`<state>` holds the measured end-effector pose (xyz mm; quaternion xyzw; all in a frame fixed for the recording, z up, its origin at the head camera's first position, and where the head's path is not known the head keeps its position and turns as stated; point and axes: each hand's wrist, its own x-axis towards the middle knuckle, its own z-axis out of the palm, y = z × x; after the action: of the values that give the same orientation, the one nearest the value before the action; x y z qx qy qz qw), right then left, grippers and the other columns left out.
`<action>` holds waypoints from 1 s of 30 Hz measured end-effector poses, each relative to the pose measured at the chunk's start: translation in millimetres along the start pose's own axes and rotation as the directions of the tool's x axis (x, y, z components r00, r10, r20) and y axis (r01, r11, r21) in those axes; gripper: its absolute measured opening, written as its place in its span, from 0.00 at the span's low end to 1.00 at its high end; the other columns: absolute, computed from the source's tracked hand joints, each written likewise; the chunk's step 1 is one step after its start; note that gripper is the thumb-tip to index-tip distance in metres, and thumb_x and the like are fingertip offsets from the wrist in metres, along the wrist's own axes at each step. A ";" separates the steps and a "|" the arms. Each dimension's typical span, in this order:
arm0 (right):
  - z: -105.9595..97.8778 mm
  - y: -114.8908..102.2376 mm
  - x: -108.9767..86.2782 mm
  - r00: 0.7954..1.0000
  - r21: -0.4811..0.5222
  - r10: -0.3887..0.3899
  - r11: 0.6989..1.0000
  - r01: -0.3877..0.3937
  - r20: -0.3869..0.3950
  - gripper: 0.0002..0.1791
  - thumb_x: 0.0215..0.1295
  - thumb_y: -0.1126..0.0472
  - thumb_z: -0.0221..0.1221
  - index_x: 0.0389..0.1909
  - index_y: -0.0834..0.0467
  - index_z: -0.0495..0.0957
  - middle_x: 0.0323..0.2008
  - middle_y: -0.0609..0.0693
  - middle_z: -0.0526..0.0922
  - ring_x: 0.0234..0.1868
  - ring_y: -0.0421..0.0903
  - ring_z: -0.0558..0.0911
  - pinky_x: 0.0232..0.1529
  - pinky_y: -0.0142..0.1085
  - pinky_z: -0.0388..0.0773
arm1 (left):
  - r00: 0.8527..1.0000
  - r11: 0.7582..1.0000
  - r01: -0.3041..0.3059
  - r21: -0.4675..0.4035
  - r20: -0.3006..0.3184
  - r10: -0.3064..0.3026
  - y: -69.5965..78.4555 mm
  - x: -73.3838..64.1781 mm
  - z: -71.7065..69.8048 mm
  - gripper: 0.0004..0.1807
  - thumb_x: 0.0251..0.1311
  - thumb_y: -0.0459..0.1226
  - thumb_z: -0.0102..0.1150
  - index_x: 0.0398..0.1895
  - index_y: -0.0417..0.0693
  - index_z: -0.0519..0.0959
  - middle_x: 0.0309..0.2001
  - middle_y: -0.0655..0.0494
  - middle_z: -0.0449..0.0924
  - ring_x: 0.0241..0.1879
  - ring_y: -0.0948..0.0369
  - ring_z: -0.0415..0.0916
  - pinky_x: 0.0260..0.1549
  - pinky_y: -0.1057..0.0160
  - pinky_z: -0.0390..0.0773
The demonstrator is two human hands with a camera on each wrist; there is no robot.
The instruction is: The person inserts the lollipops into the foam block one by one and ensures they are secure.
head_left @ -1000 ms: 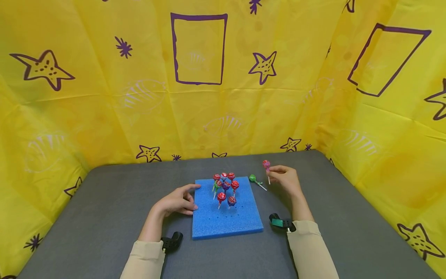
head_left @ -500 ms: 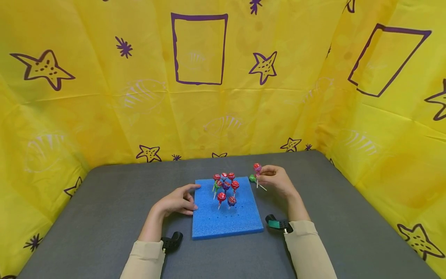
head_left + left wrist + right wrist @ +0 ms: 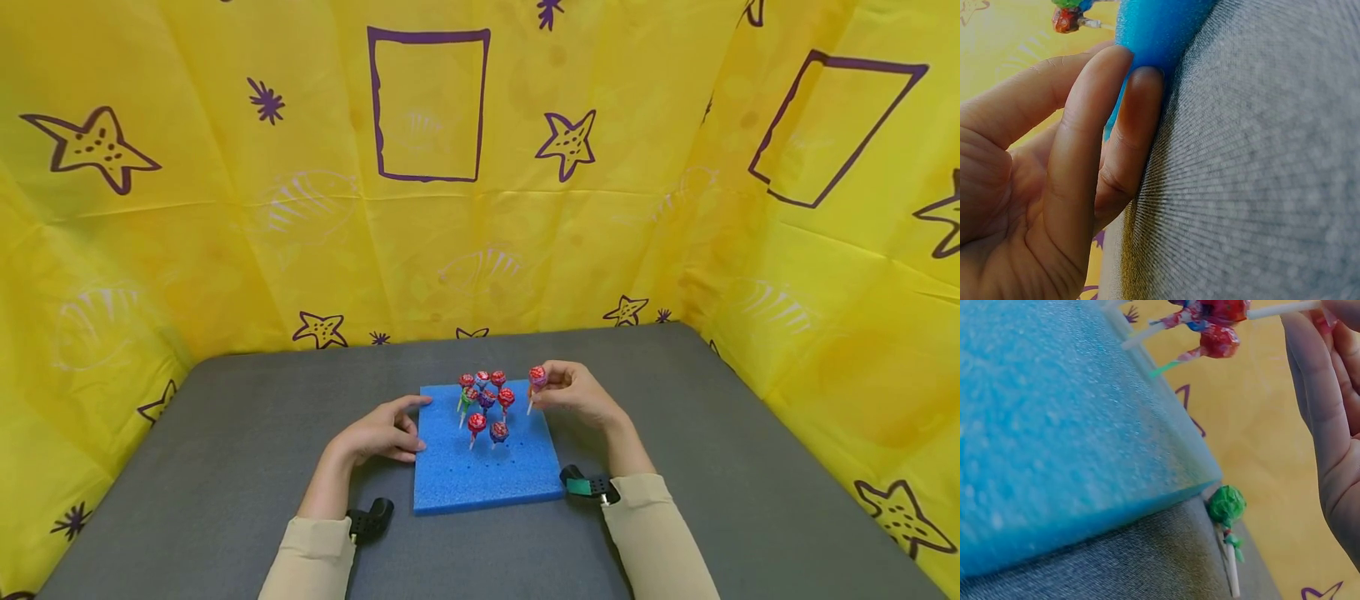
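Observation:
My right hand [image 3: 583, 398] pinches a red-and-pink wrapped lollipop [image 3: 537, 377], head up and stick [image 3: 1282, 310] downward, over the right far part of a blue foam board [image 3: 487, 487]. Several wrapped lollipops, such as a red one [image 3: 477, 424] and a purple one [image 3: 498, 432], stand upright on their sticks in the board. Along the board's left edge my left hand [image 3: 378, 432] rests with index finger and thumb apart; the left wrist view has its fingers [image 3: 1138, 103] against the foam's side.
A green lollipop [image 3: 1227, 505] lies on the grey table [image 3: 247, 467] just past the board's edge, hidden behind my right hand in the head view. Small holes [image 3: 468, 467] dot the board's near part. Yellow patterned cloth [image 3: 420, 250] walls the table's back and sides.
My right hand has moved left with the red-and-pink lollipop, from beyond the board's right side to over its right far part. The left hand and the board have stayed still.

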<state>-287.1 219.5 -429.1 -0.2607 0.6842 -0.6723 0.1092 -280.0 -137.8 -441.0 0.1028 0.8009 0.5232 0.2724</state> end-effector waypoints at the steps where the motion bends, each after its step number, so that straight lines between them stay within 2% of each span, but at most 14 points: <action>1: 0.4 0.8 0.4 1.000 -0.001 -0.003 1.000 0.003 0.016 0.10 0.61 0.73 0.61 0.36 0.53 0.79 0.32 0.43 0.87 0.33 0.41 0.88 0.42 0.36 0.88 | 1.000 1.000 -0.001 0.001 0.001 0.001 -0.1 0.2 -0.1 0.42 0.58 0.30 0.67 0.75 0.49 0.59 0.35 0.49 0.73 0.30 0.60 0.77 0.30 0.65 0.86; 8: 2.1 6.4 3.1 0.992 -0.023 -0.003 1.000 0.006 0.123 0.09 0.60 0.72 0.62 0.35 0.54 0.79 0.34 0.44 0.89 0.37 0.43 0.89 0.45 0.35 0.87 | 1.000 1.000 -0.005 -0.006 0.010 0.005 -0.9 1.0 -0.7 0.42 0.58 0.30 0.66 0.75 0.48 0.59 0.35 0.50 0.73 0.30 0.60 0.78 0.30 0.65 0.86; 15: 8.4 3.7 3.8 0.983 -0.111 0.087 0.991 -0.069 0.163 0.08 0.58 0.67 0.67 0.32 0.53 0.77 0.35 0.42 0.89 0.39 0.44 0.89 0.47 0.36 0.86 | 1.000 1.000 -0.010 -0.008 0.014 0.010 0.0 0.4 -0.3 0.42 0.58 0.30 0.67 0.75 0.47 0.58 0.34 0.50 0.72 0.29 0.61 0.77 0.30 0.65 0.86; 22: 9.3 10.8 6.0 0.967 -0.113 0.123 0.989 -0.100 0.223 0.07 0.59 0.68 0.67 0.34 0.55 0.79 0.36 0.43 0.90 0.40 0.47 0.89 0.44 0.36 0.87 | 1.000 1.000 -0.009 -0.003 0.011 0.009 -0.2 1.2 -0.9 0.42 0.58 0.30 0.67 0.75 0.48 0.59 0.34 0.50 0.73 0.29 0.61 0.77 0.30 0.66 0.86; 26: 9.9 14.2 7.4 0.962 -0.125 0.124 0.987 -0.096 0.244 0.06 0.59 0.70 0.66 0.35 0.62 0.78 0.35 0.43 0.89 0.38 0.42 0.89 0.43 0.35 0.87 | 1.000 1.000 -0.012 0.000 0.010 0.012 -0.1 0.4 -0.1 0.42 0.57 0.30 0.67 0.75 0.48 0.59 0.34 0.50 0.72 0.29 0.61 0.77 0.30 0.65 0.86; 30: 10.7 15.9 7.9 0.959 -0.150 0.123 0.985 -0.087 0.254 0.11 0.59 0.70 0.65 0.37 0.72 0.75 0.35 0.42 0.89 0.37 0.41 0.88 0.43 0.35 0.87 | 1.000 1.000 -0.007 0.000 0.009 0.007 0.4 -0.1 -0.2 0.42 0.58 0.30 0.67 0.75 0.48 0.59 0.34 0.50 0.72 0.29 0.61 0.77 0.30 0.65 0.86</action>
<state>-291.8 205.6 -443.8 -0.3175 0.7211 -0.5766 0.2164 -280.1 -137.9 -440.5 0.1080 0.7995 0.5235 0.2741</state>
